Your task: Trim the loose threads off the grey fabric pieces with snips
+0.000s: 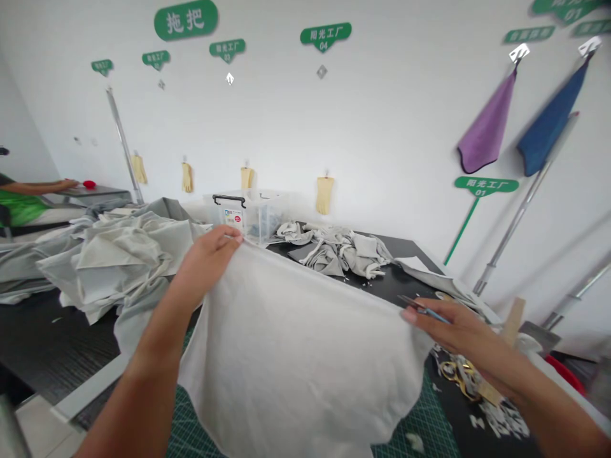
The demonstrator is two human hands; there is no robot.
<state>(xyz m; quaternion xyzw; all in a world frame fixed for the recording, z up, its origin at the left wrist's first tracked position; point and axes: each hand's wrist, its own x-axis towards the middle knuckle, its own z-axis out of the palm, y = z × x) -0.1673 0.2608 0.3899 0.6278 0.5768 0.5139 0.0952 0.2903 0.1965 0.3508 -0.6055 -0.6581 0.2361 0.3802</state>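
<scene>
A light grey cloth (305,343) hangs stretched between my two hands, above a green cutting mat (424,420). My left hand (212,257) is closed, pinching the cloth's upper left corner. At the upper right corner, my right hand (436,321) pinches the cloth between thumb and fingers. The same hand also has a small blue-handled tool (432,313) with a dark pointed tip, lying across its fingers. The cloth's lower part hangs loose and covers much of the mat.
A big heap of grey cloths (124,248) lies at the left. Behind are a clear plastic box (258,213) and a smaller cloth pile (344,248). Gold-handled scissors (461,378) and scraps (506,416) lie at the right. A person's arm (42,187) shows far left.
</scene>
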